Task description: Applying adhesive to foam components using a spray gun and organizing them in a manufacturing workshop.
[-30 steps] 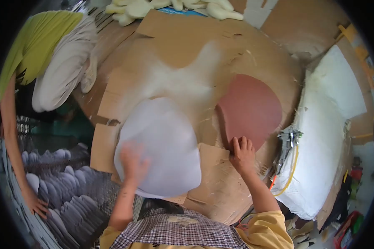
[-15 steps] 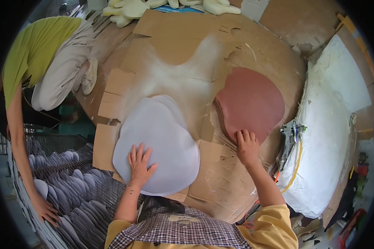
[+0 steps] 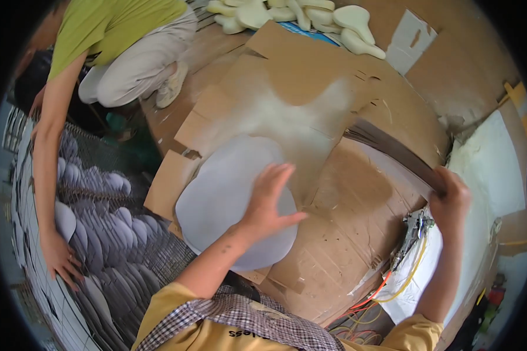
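My right hand (image 3: 449, 196) is closed round the near end of a thin stack of red-brown rounded sheets (image 3: 395, 149). The stack is tipped up on edge, so mostly its dark, layered side shows. Open, with the thumb and fingers apart, my left hand (image 3: 267, 205) is over a pile of grey rounded sheets (image 3: 225, 187) lying flat on cardboard. That hand is slightly blurred, and I cannot tell whether it touches the pile.
Flattened cardboard (image 3: 334, 251) covers the work surface. A spray gun (image 3: 416, 225) with hoses lies at right beside a white-covered block (image 3: 492, 169). Cream foam saddle-shaped pads (image 3: 351, 26) lie at the back. Left, a co-worker (image 3: 114, 35) reaches toward racked grey sheets (image 3: 108, 251).
My right hand has lifted the red-brown stack from flat onto its edge and moved right. My left hand has shifted right from its place flat on the grey pile. The view has turned.
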